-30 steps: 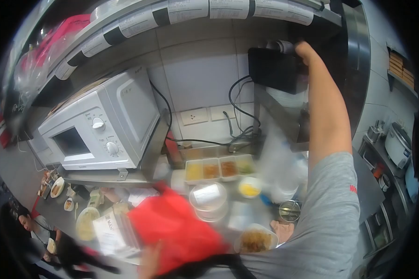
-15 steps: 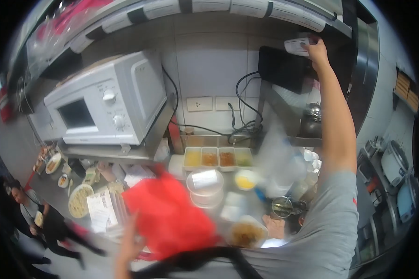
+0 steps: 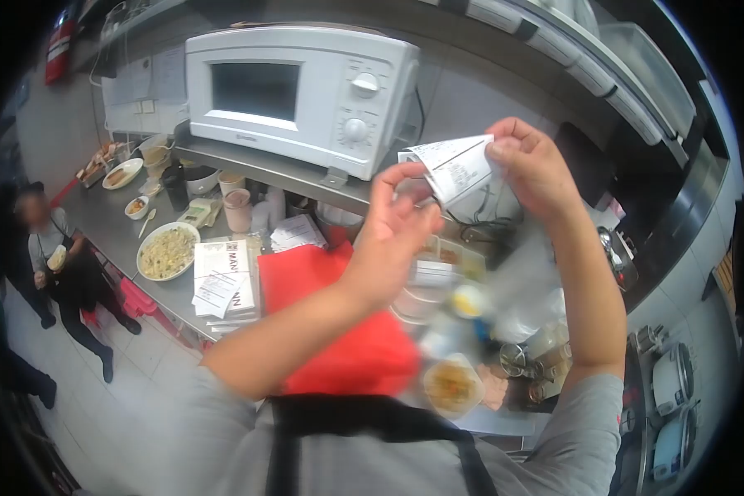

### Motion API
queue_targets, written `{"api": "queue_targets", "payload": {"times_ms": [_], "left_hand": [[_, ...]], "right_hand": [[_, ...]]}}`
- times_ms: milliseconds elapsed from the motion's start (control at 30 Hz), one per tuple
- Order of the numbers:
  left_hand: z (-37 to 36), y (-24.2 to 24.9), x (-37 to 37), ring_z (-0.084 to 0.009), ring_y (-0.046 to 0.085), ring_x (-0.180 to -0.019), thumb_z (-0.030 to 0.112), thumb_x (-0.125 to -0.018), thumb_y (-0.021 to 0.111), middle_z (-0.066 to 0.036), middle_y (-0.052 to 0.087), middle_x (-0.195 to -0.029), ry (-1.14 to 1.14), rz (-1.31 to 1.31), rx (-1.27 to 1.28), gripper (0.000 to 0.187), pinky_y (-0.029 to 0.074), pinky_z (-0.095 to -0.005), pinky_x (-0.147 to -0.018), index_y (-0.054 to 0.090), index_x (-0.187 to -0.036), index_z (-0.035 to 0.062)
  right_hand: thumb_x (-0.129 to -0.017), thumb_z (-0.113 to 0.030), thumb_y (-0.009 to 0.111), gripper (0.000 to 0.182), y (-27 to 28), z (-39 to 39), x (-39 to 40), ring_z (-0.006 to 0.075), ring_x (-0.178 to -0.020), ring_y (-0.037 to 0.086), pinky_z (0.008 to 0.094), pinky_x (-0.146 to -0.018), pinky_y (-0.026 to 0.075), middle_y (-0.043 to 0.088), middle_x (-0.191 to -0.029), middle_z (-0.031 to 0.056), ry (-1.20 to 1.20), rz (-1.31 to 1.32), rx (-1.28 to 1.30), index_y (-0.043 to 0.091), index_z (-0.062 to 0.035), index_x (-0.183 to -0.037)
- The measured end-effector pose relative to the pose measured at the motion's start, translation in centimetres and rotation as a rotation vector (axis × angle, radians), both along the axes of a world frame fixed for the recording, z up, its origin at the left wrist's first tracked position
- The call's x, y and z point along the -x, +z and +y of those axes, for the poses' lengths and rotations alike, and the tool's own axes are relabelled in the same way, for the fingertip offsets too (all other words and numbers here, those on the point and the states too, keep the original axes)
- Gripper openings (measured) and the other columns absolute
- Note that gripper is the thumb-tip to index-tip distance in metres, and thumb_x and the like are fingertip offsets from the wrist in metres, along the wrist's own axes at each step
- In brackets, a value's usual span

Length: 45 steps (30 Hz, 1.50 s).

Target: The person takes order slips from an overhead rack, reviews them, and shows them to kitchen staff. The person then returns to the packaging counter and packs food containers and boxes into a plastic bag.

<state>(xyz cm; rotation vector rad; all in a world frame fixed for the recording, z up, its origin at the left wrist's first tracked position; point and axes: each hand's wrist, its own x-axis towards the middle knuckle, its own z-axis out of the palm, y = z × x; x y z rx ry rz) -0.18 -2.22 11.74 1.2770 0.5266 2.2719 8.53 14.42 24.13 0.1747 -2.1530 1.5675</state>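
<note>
Fingers [image 3: 398, 175] of the left hand [image 3: 388, 240] are loosely open at the curled printed slip [image 3: 463, 169], upper centre of frame; contact unclear. The right hand [image 3: 541, 178] pinches its upper right corner. Paper judged light, flexible, easily creased; hold opposite edges.

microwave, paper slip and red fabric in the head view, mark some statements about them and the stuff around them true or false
1. The right hand grips the printed paper slip. True.
2. The microwave stands on the floor. False: it is on a metal shelf above the counter.
3. The red fabric lies to the right of the large plate of food. True.
4. The left hand holds a spoon. False: it holds none; its fingers are spread at the paper's edge.
</note>
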Motion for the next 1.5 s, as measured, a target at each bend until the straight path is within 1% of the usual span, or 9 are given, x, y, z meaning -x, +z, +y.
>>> {"api": "queue_targets", "payload": {"times_ms": [133, 433, 700, 800, 900, 1033, 1067, 1300, 1500], "left_hand": [[-2.0, 1.4, 3.4, -0.0152, 0.056, -0.095, 0.001, -0.089, 0.05, -0.014, 0.057, -0.105, 0.087, -0.286, -0.067, 0.036, 0.045, -0.0284, -0.081, 0.03, -0.118, 0.0084], [-5.6, 1.8, 10.5, -0.0179, 0.063, -0.085, -0.007, -0.078, 0.063, -0.016, 0.061, -0.088, 0.355, -0.107, -0.094, 0.052, 0.052, -0.0283, -0.073, 0.03, -0.115, 0.0075], [-8.5, -0.9, 13.9, -0.0208, 0.059, -0.095, -0.009, -0.081, 0.055, -0.019, 0.055, -0.105, 0.347, -0.01, -0.001, 0.057, 0.051, -0.0339, -0.083, 0.025, -0.125, 0.0113], [-9.6, -4.2, 12.3, -0.0197, 0.058, -0.094, -0.003, -0.083, 0.052, -0.012, 0.057, -0.109, 0.68, 0.364, 0.236, 0.035, 0.048, -0.0312, -0.083, 0.05, -0.117, 0.0043], [-9.9, -7.0, 9.7, -0.0202, 0.055, -0.107, 0.003, -0.086, 0.052, -0.015, 0.059, -0.114, 0.229, 0.682, 0.453, 0.032, 0.042, -0.0303, -0.091, 0.06, -0.116, 0.007], [-7.0, -7.5, 9.1, -0.021, 0.029, -0.132, 0.028, -0.076, 0.073, -0.013, 0.025, -0.146, -0.436, 0.462, 0.251, 0.086, 0.029, -0.0334, -0.103, 0.022, -0.143, 0.0072], [-7.7, -5.1, 9.0, -0.0217, 0.023, -0.135, 0.053, -0.066, 0.075, -0.011, 0.012, -0.15, -0.576, 0.42, 0.349, 0.114, 0.026, -0.0365, -0.106, 0.007, -0.145, 0.0057], [-8.0, -2.9, 10.6, -0.0246, 0.034, -0.129, 0.072, -0.072, 0.052, -0.011, 0.032, -0.142, -0.694, -0.136, 0.082, 0.102, 0.026, -0.0464, -0.105, 0.021, -0.141, 0.0037], [-7.5, -3.7, 13.1, -0.0248, 0.05, -0.114, 0.022, -0.096, 0.041, -0.013, 0.052, -0.123, -0.184, -0.342, 0.119, 0.037, 0.038, -0.0392, -0.098, 0.042, -0.125, -0.002]], "right_hand": [[-0.077, -0.009, 0.068, 0.021, -1.7, -4.5, 2.8, 0.0079, -0.069, 0.055, 0.0199, -0.06, 0.041, 0.063, -0.08, 0.0045, -0.075, -0.077, -0.001, 0.056, -0.0033, -0.093], [-0.075, -0.005, 0.069, 0.024, -2.4, -9.5, 8.8, 0.009, -0.067, 0.056, 0.022, -0.059, 0.045, 0.06, -0.072, 0.0037, -0.236, 0.094, -0.173, 0.056, -0.0003, -0.095], [-0.081, 0.0, 0.058, 0.022, -1.1, -9.5, 10.7, 0.0145, -0.084, 0.06, 0.0261, -0.074, 0.049, 0.062, -0.094, 0.0099, -0.075, -0.087, 0.08, 0.058, 0.0034, -0.103], [-0.083, 0.002, 0.053, 0.027, -0.3, -8.4, 10.9, 0.0182, -0.092, 0.06, 0.0278, -0.084, 0.048, 0.062, -0.102, 0.013, -0.031, -0.115, 0.159, 0.057, 0.0049, -0.109], [-0.083, 0.003, 0.052, 0.029, 0.2, -8.6, 10.7, 0.0191, -0.095, 0.06, 0.0283, -0.085, 0.047, 0.06, -0.108, 0.015, -0.017, 0.038, 0.266, 0.057, 0.0054, -0.111], [-0.082, 0.004, 0.051, 0.028, 0.3, -10.4, 8.4, 0.0199, -0.098, 0.059, 0.0302, -0.088, 0.047, 0.06, -0.108, 0.0153, 0.052, 0.116, 0.331, 0.057, 0.0058, -0.11], [-0.082, 0.003, 0.053, 0.028, 0.0, -11.0, 7.6, 0.0201, -0.099, 0.059, 0.0305, -0.088, 0.047, 0.06, -0.106, 0.0151, 0.081, 0.11, 0.297, 0.057, 0.0057, -0.109], [-0.08, 0.002, 0.059, 0.022, -2.7, -11.3, 3.2, 0.0147, -0.094, 0.058, 0.0269, -0.084, 0.047, 0.06, -0.098, 0.0073, 0.014, -0.104, -0.134, 0.059, 0.0032, -0.103], [-0.072, -0.002, 0.065, 0.037, 0.2, -13.2, 4.8, 0.0129, -0.076, 0.057, 0.0256, -0.068, 0.047, 0.06, -0.085, 0.005, -0.268, -0.493, -0.679, 0.057, -0.0002, -0.108]]}}
